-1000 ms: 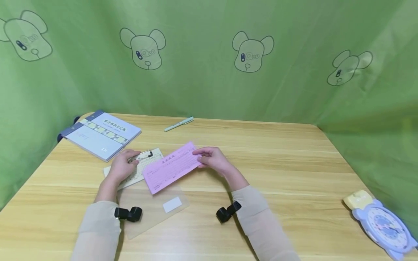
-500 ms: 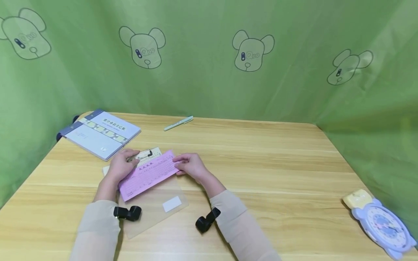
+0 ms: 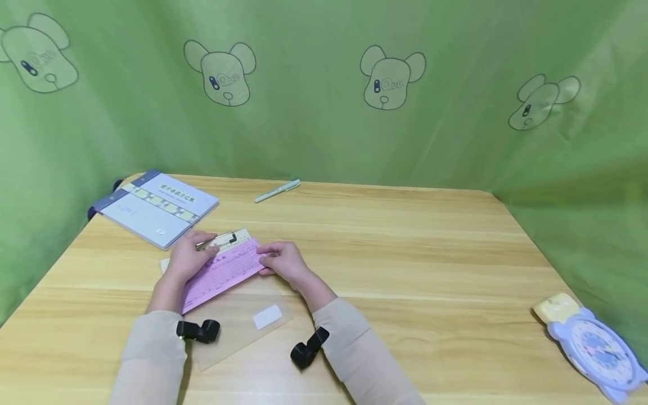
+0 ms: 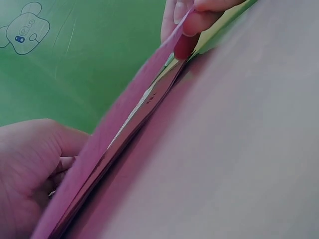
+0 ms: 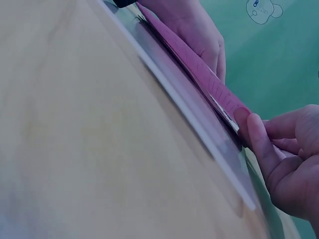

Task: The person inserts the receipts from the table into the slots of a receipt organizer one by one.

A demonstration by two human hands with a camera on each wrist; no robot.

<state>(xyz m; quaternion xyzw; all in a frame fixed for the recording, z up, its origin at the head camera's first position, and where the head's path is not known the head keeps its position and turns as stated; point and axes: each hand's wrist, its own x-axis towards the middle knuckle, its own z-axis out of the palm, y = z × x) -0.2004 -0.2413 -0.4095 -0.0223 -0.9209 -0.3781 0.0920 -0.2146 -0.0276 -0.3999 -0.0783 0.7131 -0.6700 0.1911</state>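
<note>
A translucent clipboard [image 3: 230, 332] with a white label [image 3: 267, 316] lies slanted on the table in front of me. Its metal clip [image 3: 217, 241] sits at the far edge, over a cream printed form [image 3: 243, 234]. My left hand [image 3: 188, 260] grips the board at the clip. Between thumb and fingers, my right hand [image 3: 284, 261] pinches the right end of a pink printed form [image 3: 223, 277]. That pink form overlaps most of the cream one, and its left end is hidden behind the left hand. In the right wrist view the pink form [image 5: 199, 69] tilts above the board.
A blue-and-white account book [image 3: 157, 208] lies at the back left, with a pale green pen [image 3: 277, 191] to its right. A toy clock [image 3: 599, 351] with a yellow block-like part stands at the right edge. Green curtain [image 3: 314, 129] surrounds the table.
My right hand has moved left with the pink form, bringing it over the cream form and up beside the clip. The left hand has stayed at the clip.
</note>
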